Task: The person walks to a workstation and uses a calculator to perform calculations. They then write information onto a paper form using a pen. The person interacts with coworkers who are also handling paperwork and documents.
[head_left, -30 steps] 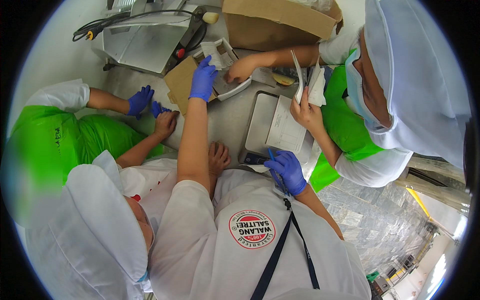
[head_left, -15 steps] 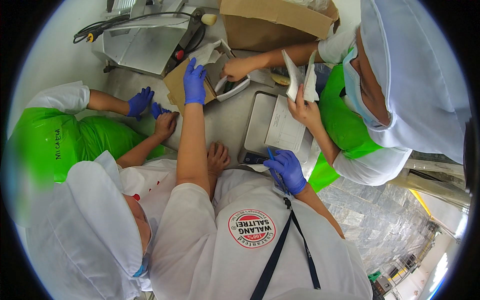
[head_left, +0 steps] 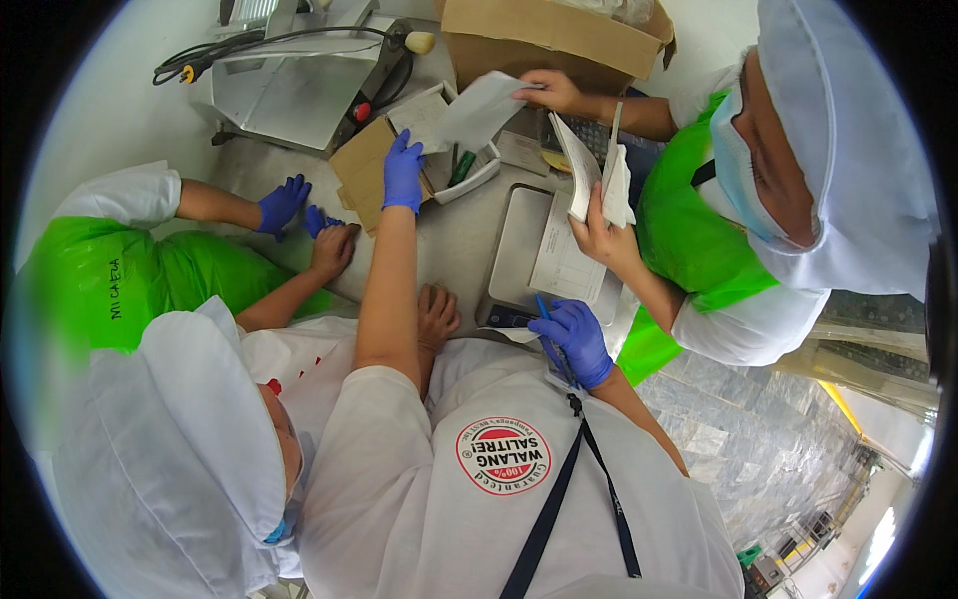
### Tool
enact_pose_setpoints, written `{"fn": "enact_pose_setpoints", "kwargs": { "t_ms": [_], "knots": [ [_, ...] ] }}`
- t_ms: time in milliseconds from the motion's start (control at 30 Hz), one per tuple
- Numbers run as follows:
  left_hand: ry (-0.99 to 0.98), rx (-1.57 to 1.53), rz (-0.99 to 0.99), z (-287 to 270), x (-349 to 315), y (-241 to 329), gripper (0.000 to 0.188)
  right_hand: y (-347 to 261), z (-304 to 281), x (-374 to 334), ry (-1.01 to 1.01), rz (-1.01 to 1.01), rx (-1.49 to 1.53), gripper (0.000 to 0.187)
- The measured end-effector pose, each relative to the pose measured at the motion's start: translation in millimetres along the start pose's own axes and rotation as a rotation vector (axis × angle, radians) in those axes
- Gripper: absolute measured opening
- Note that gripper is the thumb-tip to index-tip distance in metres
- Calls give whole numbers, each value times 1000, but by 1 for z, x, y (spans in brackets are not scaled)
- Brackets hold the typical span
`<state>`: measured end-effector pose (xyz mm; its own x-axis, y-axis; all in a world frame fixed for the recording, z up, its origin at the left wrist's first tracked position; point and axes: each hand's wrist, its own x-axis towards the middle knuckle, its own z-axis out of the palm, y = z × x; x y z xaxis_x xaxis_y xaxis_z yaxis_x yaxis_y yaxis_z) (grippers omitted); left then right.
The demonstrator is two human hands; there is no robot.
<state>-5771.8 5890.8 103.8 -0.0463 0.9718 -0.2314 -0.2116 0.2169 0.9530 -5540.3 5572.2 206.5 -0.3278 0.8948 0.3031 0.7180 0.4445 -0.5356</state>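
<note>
My left hand, in a blue glove, reaches out over an open cardboard box. Its fingers are stretched out by the brown flap, against the edge of a white sheet. A co-worker's bare hand holds that sheet's far end. My right hand, also gloved in blue, is closed round a blue pen close to my body. Beside it a white paper slip lies at the scale's display. A printed form rests on the weighing scale.
The right-hand co-worker also holds a folded paper pad. A white tray contains dark green objects. A metal machine with a cord and a large carton stand behind. Other people's hands rest on the table at left.
The co-worker's hand at right has come out of the white tray and now holds up the white sheet. My left hand has shifted slightly right and nearer. My right hand stays put.
</note>
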Motion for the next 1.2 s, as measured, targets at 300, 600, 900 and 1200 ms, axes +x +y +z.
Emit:
{"fn": "enact_pose_setpoints", "kwargs": {
  "t_ms": [300,600,900,1200],
  "knots": [
    [-278,1246,267,18,8,-30,47,-5,-3,-1,2,-21,-12,34],
    [-17,232,11,-14,-50,15,32,1,-1,-11,83,35,26,34],
    [231,-98,123,-27,-106,38,39,-10,-16,10,212,-34,111,42],
    [-721,-80,-48,19,-170,122,62,-41,-64,32,613,165,323,33]
  ]
}}
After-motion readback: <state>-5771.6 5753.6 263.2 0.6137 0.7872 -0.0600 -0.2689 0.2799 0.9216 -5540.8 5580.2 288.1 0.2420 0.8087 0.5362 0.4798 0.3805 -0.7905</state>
